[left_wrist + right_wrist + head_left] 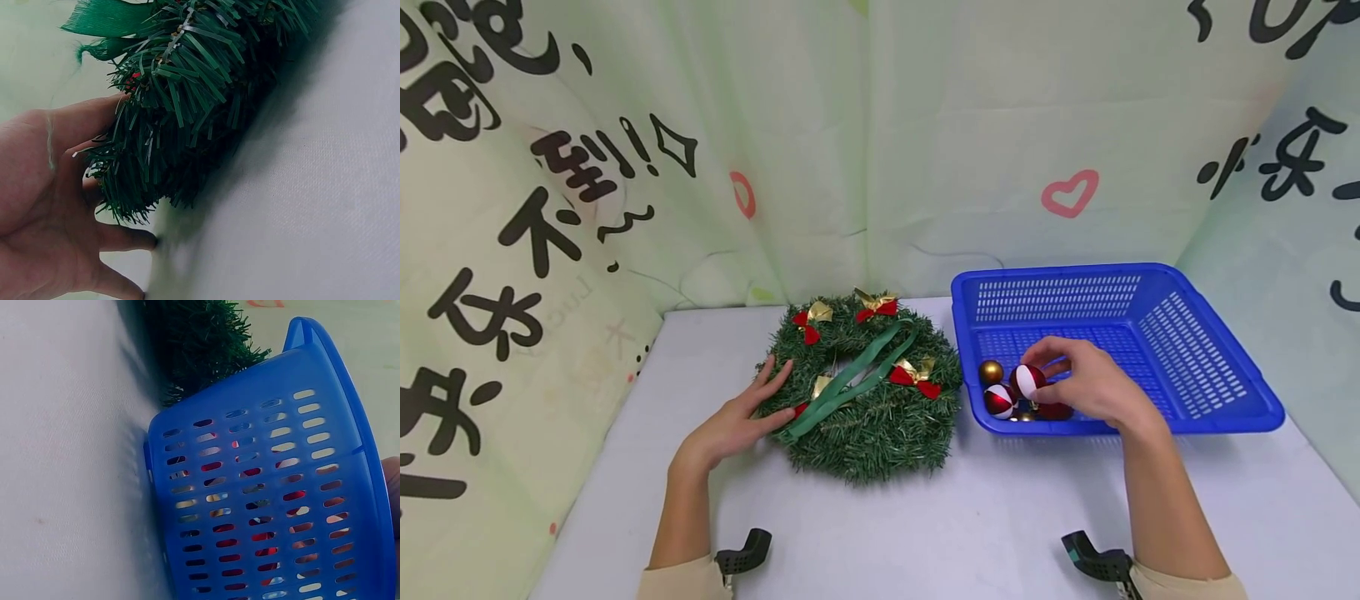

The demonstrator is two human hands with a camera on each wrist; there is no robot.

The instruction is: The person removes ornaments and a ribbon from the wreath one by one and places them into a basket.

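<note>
A green Christmas wreath [880, 442] with red and gold bows and a green ribbon [842, 392] lies flat on the table. My left hand [737, 425] rests on the wreath's left edge, thumb and fingers spread; in the left wrist view some fingers reach down beside the branches. At the blue basket's left end, my right hand [1090, 379] pinches a red-and-white Christmas ball [1027, 381] between thumb and fingertips. Close beside it lie another red-and-white ball [1000, 401] and a gold ball [991, 372]. The basket wall mostly hides the right hand in the right wrist view.
The blue perforated basket [1217, 350] stands right of the wreath, its left end close to it. Dark red balls [1054, 412] sit low in its near left corner. A printed curtain [910, 167] hangs behind and beside the white table [925, 533].
</note>
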